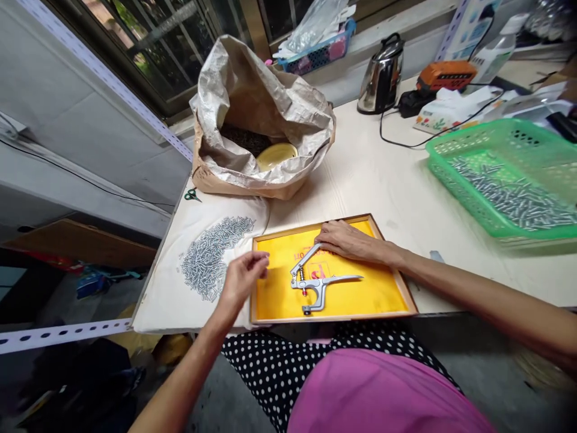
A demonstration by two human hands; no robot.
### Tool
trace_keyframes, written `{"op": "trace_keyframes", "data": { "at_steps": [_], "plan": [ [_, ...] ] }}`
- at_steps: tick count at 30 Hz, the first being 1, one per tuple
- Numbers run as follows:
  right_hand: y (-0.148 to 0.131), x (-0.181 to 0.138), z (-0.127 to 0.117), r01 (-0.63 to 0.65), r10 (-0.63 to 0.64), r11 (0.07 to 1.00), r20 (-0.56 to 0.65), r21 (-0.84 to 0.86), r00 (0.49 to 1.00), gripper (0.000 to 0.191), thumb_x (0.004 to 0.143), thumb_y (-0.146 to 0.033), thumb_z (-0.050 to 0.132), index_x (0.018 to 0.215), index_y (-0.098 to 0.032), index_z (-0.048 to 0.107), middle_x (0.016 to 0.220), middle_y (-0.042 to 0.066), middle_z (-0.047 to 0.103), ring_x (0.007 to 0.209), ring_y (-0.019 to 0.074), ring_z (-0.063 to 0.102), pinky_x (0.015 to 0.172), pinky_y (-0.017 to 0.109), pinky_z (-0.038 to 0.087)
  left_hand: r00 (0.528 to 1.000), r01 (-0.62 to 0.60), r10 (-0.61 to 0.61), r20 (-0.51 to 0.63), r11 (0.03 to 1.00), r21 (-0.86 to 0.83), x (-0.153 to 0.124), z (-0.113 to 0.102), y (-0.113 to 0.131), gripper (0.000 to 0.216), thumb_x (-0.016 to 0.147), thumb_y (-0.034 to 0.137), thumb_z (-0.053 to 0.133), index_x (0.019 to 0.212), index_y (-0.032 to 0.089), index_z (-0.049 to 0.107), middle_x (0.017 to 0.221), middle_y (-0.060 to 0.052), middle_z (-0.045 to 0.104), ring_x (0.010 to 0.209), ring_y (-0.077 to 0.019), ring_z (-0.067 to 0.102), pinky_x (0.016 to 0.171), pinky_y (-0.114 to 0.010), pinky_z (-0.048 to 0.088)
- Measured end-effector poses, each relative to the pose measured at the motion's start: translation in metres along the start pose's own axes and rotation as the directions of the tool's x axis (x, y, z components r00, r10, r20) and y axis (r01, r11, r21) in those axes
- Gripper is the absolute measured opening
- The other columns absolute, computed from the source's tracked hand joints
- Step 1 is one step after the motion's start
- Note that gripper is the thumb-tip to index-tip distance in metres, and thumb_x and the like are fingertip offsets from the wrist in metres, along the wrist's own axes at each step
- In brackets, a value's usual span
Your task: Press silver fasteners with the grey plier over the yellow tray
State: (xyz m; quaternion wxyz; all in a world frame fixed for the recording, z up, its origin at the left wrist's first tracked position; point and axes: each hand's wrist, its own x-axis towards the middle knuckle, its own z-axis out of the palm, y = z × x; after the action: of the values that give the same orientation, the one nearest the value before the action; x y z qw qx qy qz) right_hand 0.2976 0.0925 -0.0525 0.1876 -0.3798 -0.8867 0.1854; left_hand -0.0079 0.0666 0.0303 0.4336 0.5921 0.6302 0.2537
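Head view: one pair of metal pliers (321, 290), smooth grey, with coiled spring and splayed handles, between the two hands; one shallow tray (333, 320), wood-toned rim, lined with printed yellow cloth (365, 300), beneath it. Right hand (345, 239): fingers curled at the upper handle's end; firmness of grip cannot be told. Left hand (246, 276): blurred, fingertips nearly together at the tray's near side; contents, if any, cannot be told. Left of that hand, one heap of small shiny metal pins (205, 258), too many to count. Beyond both hands, one crumpled sack (306, 114) holding one yellow dish (277, 155). Right of the right hand, one perforated green plastic basket (505, 236) containing similar pieces. Pale tabletop (356, 162); barred window (157, 36) behind.
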Motion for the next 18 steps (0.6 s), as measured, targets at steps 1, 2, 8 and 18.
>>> {"op": "trace_keyframes", "data": {
  "at_steps": [1,2,8,18],
  "plan": [
    [0.000,0.000,0.000,0.003,-0.003,1.000,-0.011,-0.015,1.000,0.043,0.106,-0.045,0.033,0.102,-0.020,0.068,0.097,0.009,0.061,0.091,0.0223,0.051,0.079,0.035,0.034,0.996,0.071,-0.066,0.065,0.994,-0.078,-0.015,0.011,0.001,0.040,0.070,0.044,0.077,0.094,0.013,0.072,0.074,-0.003,0.071,0.064,-0.0157,0.064,0.066,-0.029,0.052],
    [0.000,-0.001,0.001,0.006,-0.006,1.000,-0.018,-0.030,1.000,0.041,0.106,-0.043,0.034,0.102,-0.020,0.068,0.098,0.009,0.061,0.092,0.0221,0.051,0.079,0.035,0.034,0.985,0.143,-0.127,0.118,0.981,-0.133,-0.028,0.023,0.002,0.041,0.066,0.046,0.080,0.089,0.013,0.073,0.072,-0.003,0.071,0.064,-0.0154,0.064,0.066,-0.028,0.052],
    [-0.025,-0.008,-0.006,-0.054,0.029,0.972,-0.112,-0.230,0.993,0.027,0.102,-0.030,0.043,0.107,-0.020,0.068,0.101,0.010,0.063,0.097,0.0252,0.048,0.081,0.037,0.031,0.927,0.351,-0.314,0.206,0.920,-0.175,-0.051,0.061,-0.008,0.047,0.049,0.053,0.088,0.069,0.014,0.072,0.066,-0.004,0.069,0.059,-0.0123,0.057,0.061,-0.025,0.045],
    [-0.067,-0.056,0.011,-0.011,0.003,0.984,-0.044,-0.175,0.999,0.021,0.100,-0.034,0.052,0.093,-0.019,0.065,0.089,0.007,0.063,0.086,0.0223,0.046,0.075,0.036,0.025,0.897,0.409,-0.387,0.211,0.909,-0.072,-0.049,0.064,-0.009,0.045,0.050,0.051,0.088,0.068,0.013,0.073,0.061,-0.002,0.066,0.056,-0.0110,0.053,0.056,-0.023,0.037]
  ]
}}
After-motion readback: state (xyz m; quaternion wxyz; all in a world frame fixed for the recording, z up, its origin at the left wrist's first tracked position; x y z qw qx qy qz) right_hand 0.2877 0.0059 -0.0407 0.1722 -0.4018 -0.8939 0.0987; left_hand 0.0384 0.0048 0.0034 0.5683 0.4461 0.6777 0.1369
